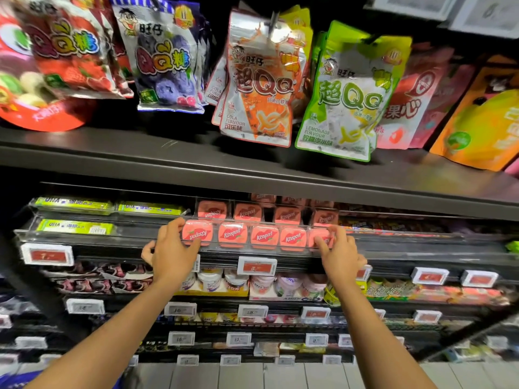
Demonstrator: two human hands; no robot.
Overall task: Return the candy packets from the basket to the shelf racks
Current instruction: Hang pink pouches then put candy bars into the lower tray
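Two bare forearms reach up from the lower edge toward a clear plastic rack (pixel 118 239) on a dark shelf unit.

Left hand (pixel 171 249): grip curled round the leftmost pink Kissport tin (pixel 196 233) in the rack's front row, fingers over its face; that tin's label reads upside down.

Right hand (pixel 341 255): fingertips on the rightmost pink tin (pixel 320 237) of the same row; motion blur leaves it unclear whether this grip pinches the tin or only presses it.

Between the two hands: three more Kissport tins (pixel 264 237), side by side, labels upright. Behind them, a second row of like tins (pixel 247 212), one step higher.

Left part of the rack: green gum packs (pixel 75 226) lying flat.

Below the rack: white price tags (pixel 257 265) along the shelf edges; small white tubs (pixel 209 280) on the next level down.

Farther up, above a dark shelf board (pixel 196 161): hanging candy bags, among them an orange cola-flavour bag (pixel 261 88) and a green lemonade-flavour bag (pixel 348 94), just beside each other.
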